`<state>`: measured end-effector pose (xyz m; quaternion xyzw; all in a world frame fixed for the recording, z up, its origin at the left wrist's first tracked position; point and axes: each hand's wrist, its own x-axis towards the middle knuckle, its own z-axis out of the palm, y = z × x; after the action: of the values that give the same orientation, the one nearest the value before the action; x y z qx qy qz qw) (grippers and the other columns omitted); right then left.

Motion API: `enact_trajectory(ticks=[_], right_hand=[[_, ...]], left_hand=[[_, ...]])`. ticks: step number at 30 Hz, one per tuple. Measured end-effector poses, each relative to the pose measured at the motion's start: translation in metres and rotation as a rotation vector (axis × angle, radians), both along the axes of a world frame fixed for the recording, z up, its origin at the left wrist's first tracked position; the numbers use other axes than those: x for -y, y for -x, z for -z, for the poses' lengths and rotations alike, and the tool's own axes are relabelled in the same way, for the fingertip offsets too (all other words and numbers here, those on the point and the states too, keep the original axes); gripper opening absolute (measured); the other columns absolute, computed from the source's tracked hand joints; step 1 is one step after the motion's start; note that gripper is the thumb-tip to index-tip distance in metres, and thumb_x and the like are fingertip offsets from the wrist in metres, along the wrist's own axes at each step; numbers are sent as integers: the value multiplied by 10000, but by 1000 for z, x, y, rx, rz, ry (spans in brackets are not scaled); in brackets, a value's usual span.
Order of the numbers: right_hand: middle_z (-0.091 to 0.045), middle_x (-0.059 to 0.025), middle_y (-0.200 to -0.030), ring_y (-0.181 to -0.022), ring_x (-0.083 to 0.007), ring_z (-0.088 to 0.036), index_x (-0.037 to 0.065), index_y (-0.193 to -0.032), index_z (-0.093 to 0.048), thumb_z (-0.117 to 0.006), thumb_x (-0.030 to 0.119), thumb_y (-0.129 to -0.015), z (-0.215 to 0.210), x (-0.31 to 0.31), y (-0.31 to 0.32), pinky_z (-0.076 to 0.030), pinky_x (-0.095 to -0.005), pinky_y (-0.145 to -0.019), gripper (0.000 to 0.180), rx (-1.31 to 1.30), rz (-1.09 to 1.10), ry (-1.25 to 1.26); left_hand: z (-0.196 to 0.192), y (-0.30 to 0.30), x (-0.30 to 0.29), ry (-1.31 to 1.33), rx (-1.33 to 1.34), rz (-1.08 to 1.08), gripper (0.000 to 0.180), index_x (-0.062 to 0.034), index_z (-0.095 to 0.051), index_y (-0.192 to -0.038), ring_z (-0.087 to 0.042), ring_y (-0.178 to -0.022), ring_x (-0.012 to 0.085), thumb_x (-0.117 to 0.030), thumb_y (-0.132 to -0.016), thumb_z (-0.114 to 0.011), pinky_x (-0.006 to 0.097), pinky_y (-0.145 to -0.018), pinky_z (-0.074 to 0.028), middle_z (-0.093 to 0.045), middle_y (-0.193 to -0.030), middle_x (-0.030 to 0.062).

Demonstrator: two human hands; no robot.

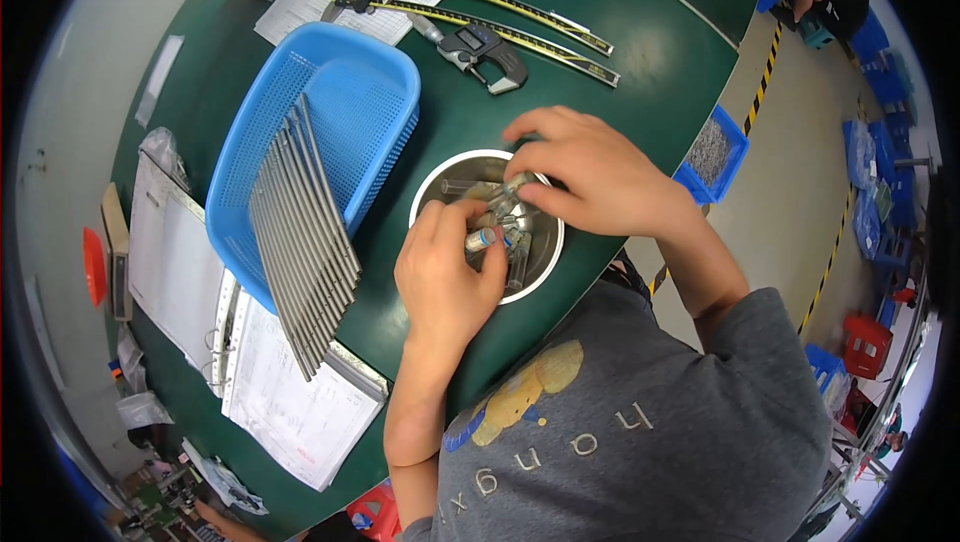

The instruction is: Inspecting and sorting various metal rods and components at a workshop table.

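Observation:
A round steel bowl (551, 264) with a pale rim sits near the table edge, and several clear glass vials (519, 260) lie loose in it. Over its near left side, my left hand (444, 264) is closed, pinching a small vial with a blue band (480, 239) between thumb and fingers. From the right my right hand (597, 168) reaches over the far rim, its thumb and fingers closed on another clear vial (515, 185). Fingers partly cover both held vials and what lies beneath them.
Left of the bowl stands a blue perforated basket (385, 77) with long metal rods (300, 252) leaning out. Beyond are two digital calipers (480, 17) and a micrometer (485, 52). Open binders (290, 392) lie at left. A blue bin (735, 137) of small parts stands beyond the table's right edge.

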<state>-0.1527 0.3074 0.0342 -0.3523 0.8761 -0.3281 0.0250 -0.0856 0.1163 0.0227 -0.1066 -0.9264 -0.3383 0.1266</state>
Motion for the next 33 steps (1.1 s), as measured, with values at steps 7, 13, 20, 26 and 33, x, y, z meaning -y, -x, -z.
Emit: enact_trajectory(ticks=[7, 13, 20, 26, 33], right_hand=[[-604, -99, -980, -917, -300, -571, 39, -934, -619, -636, 150, -783, -24, -11, 12, -444, -376, -804, 187, 70, -51, 191], [-563, -91, -717, -680, -292, -553, 60, -781, -590, -610, 245, -820, -26, 20, -8, -417, -384, -616, 190, -31, -141, 188], [-471, -99, -622, -566, -300, -475, 40, -699, -507, -583, 166, -803, -26, 30, -5, -370, -374, -536, 180, -76, -271, 325], [-533, -80, -678, -586, -185, -530, 5, -757, -517, -476, 119, -841, -30, 39, -6, -419, -289, -549, 147, 208, -101, 634], [-468, -36, -800, -559, -96, -440, 17, -1024, -489, -501, 29, -756, -20, 36, -5, -329, -191, -435, 269, 1184, -235, 966]], left_hand=[[-10, 0, -5, -1, -144, 31, 286, -26, -575, -881, -568, -755, 290, -142, -660, -715, 369, -632, -468, -551, -837, 101], [-15, -12, -12, -82, -63, 87, 371, 27, -487, -1144, -556, -905, 359, -95, -811, -595, 432, -753, -464, -541, -995, 196], [-16, -20, -13, -185, -116, 58, 138, -17, -473, -837, -587, -637, 347, -108, -840, -577, 431, -556, -463, -565, -712, 156], [-24, -21, -7, -285, -108, 61, 194, -29, -491, -859, -599, -615, 327, -162, -837, -631, 411, -529, -465, -586, -737, 136], [-31, -23, -2, -456, 37, 22, 189, -35, -502, -901, -536, -521, 220, -106, -805, -649, 329, -459, -420, -566, -737, 82]])
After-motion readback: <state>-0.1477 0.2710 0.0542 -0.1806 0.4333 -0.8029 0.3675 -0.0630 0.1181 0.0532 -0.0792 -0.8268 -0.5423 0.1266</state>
